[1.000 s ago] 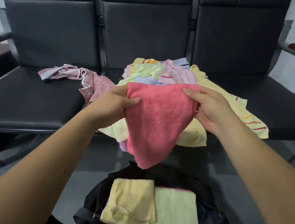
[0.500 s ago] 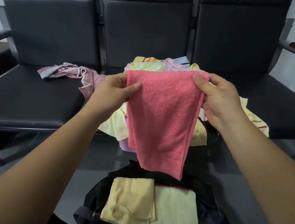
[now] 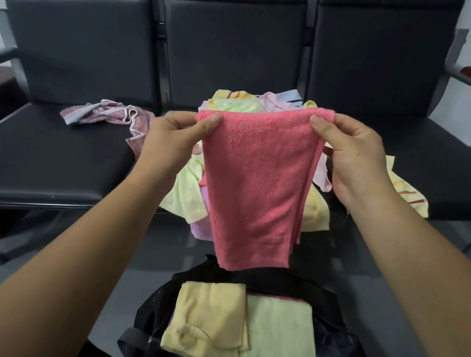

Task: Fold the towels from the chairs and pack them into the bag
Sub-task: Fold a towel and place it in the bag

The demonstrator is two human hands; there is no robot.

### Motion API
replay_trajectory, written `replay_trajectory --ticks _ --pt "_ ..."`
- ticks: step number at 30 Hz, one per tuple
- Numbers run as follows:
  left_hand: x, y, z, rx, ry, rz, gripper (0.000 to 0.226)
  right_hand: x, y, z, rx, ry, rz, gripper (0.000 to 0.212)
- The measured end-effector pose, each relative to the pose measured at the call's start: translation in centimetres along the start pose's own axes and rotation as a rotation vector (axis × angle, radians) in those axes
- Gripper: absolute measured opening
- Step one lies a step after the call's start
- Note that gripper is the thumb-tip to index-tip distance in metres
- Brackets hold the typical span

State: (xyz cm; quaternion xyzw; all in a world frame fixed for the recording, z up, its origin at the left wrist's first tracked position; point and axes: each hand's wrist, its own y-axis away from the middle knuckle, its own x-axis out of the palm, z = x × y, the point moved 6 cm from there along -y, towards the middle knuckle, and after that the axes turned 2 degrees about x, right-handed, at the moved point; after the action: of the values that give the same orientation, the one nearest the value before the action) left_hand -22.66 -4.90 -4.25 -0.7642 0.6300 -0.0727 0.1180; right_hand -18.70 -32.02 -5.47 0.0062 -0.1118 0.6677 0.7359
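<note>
Two hands hold one pink towel (image 3: 254, 178) up by its top edge, above the open black bag (image 3: 335, 340) and in front of the chairs. The left hand (image 3: 173, 136) pinches the towel's upper left corner between thumb and curled fingers, and the right hand (image 3: 352, 155) pinches the upper right corner the same way; the cloth hangs down doubled, narrowing toward its lower edge just above the bag's rim. Inside the bag lie a folded yellow towel (image 3: 205, 316) and, touching it on the right, a folded pale green towel (image 3: 278, 335). Behind the hanging towel a heap of unfolded towels (image 3: 236, 99) sits on the middle black chair (image 3: 232, 41), and a crumpled reddish patterned cloth (image 3: 107, 113) lies on the left chair seat (image 3: 35, 150).
</note>
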Motion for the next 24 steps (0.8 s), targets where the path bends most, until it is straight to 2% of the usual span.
replay_trajectory --ticks 4,7,10,12,14,16,19,22,24 --pt "0.5 0.3 -0.2 0.002 0.106 0.086 0.033 0.3 0.4 0.2 -0.012 0.000 0.054 0.013" --pt "1.0 0.5 -0.6 0.072 0.017 0.142 0.026 1.0 1.0 1.0 -0.096 0.078 0.136 0.026" --pt "1.9 0.6 -0.9 0.118 -0.039 0.231 0.027 2.9 1.8 1.0 -0.113 0.168 0.339 0.075" --pt "2.7 0.9 -0.9 0.113 -0.019 0.295 0.028 4.2 2.2 0.0 -0.105 0.343 0.413 0.108" --pt "3.3 1.3 -0.8 0.107 -0.024 0.339 0.027 5.1 2.6 -1.4 -0.086 0.460 0.419 0.120" --pt "3.4 1.3 -0.4 0.073 0.012 0.294 0.031 5.3 2.7 -2.0 -0.003 0.317 0.376 0.116" --pt "3.5 1.2 1.2 -0.104 0.215 0.194 0.062 5.1 2.5 -1.7 0.150 -0.144 0.302 0.100" --pt "4.5 1.8 3.1 -0.272 0.225 0.302 0.081 4.3 2.1 -0.5 0.202 -0.389 0.246 0.081" --pt "5.4 2.7 4.2 -0.351 0.139 0.490 0.086 3.7 1.9 -0.4 0.231 -0.453 0.221 0.074"
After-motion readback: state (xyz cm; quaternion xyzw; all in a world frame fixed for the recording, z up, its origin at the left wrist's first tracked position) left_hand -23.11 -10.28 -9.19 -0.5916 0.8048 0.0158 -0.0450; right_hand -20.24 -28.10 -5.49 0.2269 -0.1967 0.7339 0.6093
